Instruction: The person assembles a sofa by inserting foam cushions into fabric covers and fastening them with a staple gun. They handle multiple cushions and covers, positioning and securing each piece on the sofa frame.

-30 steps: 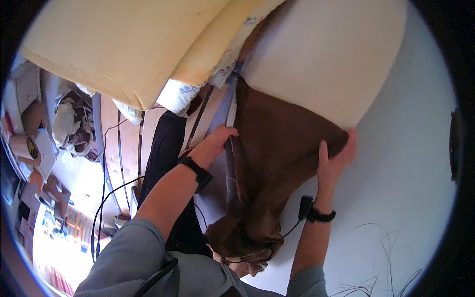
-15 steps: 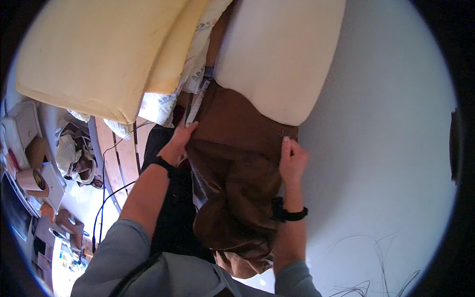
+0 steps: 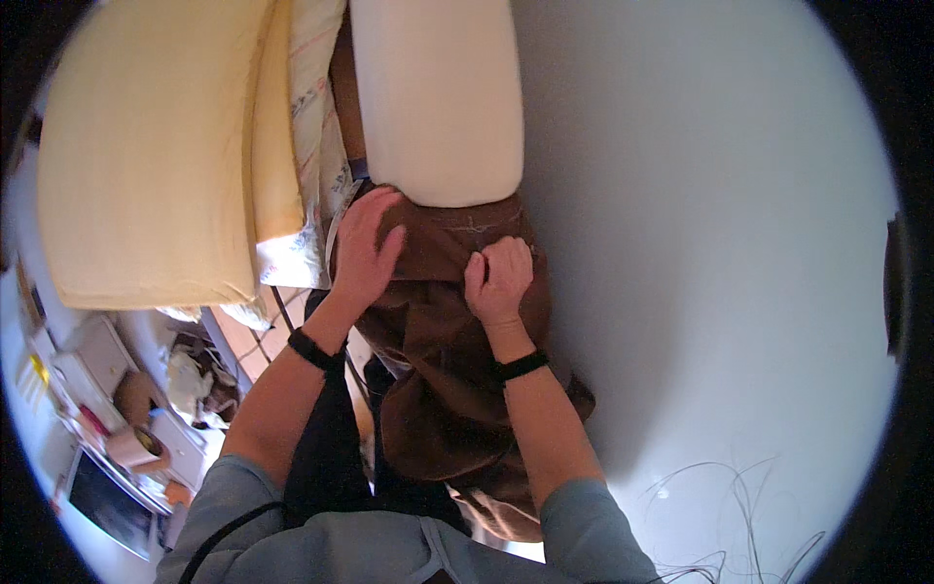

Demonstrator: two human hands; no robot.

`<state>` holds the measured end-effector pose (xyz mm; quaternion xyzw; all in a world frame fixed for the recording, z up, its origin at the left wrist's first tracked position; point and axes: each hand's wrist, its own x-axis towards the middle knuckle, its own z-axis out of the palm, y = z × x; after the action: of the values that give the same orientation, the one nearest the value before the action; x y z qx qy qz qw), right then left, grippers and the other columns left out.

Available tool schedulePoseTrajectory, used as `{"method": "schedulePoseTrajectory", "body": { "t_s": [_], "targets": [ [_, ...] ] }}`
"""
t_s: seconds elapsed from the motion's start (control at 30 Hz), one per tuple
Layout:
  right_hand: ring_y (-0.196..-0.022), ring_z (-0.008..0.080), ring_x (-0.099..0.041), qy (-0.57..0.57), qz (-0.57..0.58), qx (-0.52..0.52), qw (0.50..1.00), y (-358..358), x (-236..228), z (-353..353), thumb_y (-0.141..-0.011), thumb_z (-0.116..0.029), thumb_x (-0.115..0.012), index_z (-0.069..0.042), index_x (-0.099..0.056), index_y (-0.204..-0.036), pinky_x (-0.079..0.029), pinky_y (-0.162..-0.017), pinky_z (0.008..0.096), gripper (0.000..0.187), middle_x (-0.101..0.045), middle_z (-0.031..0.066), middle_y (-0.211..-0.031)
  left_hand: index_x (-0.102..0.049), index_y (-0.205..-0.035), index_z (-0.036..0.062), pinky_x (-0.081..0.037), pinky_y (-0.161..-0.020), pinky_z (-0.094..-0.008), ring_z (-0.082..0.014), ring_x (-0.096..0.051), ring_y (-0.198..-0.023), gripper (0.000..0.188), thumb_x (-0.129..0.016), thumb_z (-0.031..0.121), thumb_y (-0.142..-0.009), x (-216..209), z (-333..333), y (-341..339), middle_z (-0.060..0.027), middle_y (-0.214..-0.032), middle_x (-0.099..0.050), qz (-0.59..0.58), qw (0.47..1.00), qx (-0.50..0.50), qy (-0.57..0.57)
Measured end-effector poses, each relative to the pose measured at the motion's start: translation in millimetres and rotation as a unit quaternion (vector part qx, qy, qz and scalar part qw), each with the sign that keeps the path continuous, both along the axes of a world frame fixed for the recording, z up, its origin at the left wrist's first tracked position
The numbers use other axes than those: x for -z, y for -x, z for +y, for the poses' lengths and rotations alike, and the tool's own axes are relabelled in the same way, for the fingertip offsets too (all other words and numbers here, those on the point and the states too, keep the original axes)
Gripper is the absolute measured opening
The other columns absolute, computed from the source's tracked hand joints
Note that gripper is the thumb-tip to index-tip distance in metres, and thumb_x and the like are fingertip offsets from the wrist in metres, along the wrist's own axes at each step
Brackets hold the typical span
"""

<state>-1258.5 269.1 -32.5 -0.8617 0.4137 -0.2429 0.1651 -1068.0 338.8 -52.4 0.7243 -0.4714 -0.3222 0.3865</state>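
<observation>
A brown fabric cover (image 3: 428, 238) lies around the near end of a long cream foam cushion (image 3: 438, 107), its loose part bunched in folds toward my body. My left hand (image 3: 367, 253) is on the cover's left side near the cushion's end, fingers stretched and thumb apart. Closer to the cover's right side, my right hand (image 3: 501, 277) has its fingers curled into the brown fabric. The undersides of both hands are hidden. A pale strip shows along the cover's left edge, partly behind my left hand.
Thick yellow foam pads (image 3: 146, 165) and a patterned white cloth (image 3: 316, 127) stand to the left. A pale wall (image 3: 700, 243) runs along the right. Wooden slats, a cable, a bag and a dark screen (image 3: 112, 501) show at lower left.
The cushion and pads have shifted left in view. My left hand has moved up and spread its fingers; my right hand has moved left from the cover's right edge, nearer my left hand.
</observation>
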Motion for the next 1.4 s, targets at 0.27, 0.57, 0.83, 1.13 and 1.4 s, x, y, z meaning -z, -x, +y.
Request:
{"method": "schedulePoseTrajectory", "body": {
  "t_s": [0.27, 0.57, 0.83, 1.13, 1.4],
  "targets": [
    [-0.068, 0.0307, -0.046, -0.039, -0.042, 0.033, 0.998, 10, -11, -4, -0.074, -0.015, -0.059, -0.006, -0.049, -0.072, -0.039, -0.062, 0.0403, 0.014, -0.044, 0.0121, -0.072, -0.057, -0.114, 0.0158, -0.014, -0.107, -0.0505, -0.0238, -0.032, -0.13, 0.038, -0.064, 0.017, -0.077, -35, -114, 53, -0.0019, -0.134, -0.043, -0.248, 0.934, 0.238, 0.094],
    [-0.069, 0.0273, -0.045, -0.053, -0.082, 0.059, 0.993, 16, -18, -6, -0.073, -0.017, -0.061, -0.008, -0.049, -0.071, -0.039, -0.063, 0.0381, 0.016, -0.043, 0.0093, -0.072, -0.064, -0.096, 0.0179, -0.015, -0.107, -0.0513, -0.0183, -0.04, -0.126, 0.021, -0.066, 0.019, -0.075, -25, -146, 51, 0.0052, -0.122, -0.055, -0.315, 0.836, 0.413, 0.175],
    [-0.068, 0.0258, -0.045, -0.071, -0.085, 0.066, 0.992, 20, -16, -5, -0.072, -0.017, -0.062, -0.009, -0.049, -0.07, -0.039, -0.061, 0.0365, 0.015, -0.043, 0.0085, -0.071, -0.065, -0.087, 0.0201, -0.021, -0.105, -0.0476, -0.0155, -0.045, -0.119, 0.016, -0.068, 0.018, -0.071, -32, -152, 58, 0.0064, -0.116, -0.057, -0.319, 0.832, 0.419, 0.177],
    [-0.071, 0.0252, -0.047, -0.096, -0.055, 0.055, 0.992, 19, -19, -8, -0.071, -0.019, -0.062, -0.009, -0.05, -0.071, -0.039, -0.064, 0.0371, 0.016, -0.044, 0.0077, -0.073, -0.065, -0.087, 0.0192, -0.026, -0.103, -0.0435, -0.0157, -0.047, -0.116, 0.016, -0.068, 0.017, -0.071, -30, -156, 51, 0.0049, -0.115, -0.058, -0.289, 0.843, 0.411, 0.192],
    [-0.071, 0.0264, -0.047, -0.075, -0.056, 0.063, 0.994, 16, -21, -9, -0.074, -0.019, -0.061, -0.009, -0.05, -0.072, -0.039, -0.063, 0.038, 0.015, -0.044, 0.0084, -0.074, -0.067, -0.09, 0.0171, -0.025, -0.103, -0.0436, -0.019, -0.049, -0.114, 0.017, -0.065, 0.015, -0.073, -34, -155, 49, 0.0012, -0.116, -0.059, -0.268, 0.853, 0.407, 0.187]
  ]
}}
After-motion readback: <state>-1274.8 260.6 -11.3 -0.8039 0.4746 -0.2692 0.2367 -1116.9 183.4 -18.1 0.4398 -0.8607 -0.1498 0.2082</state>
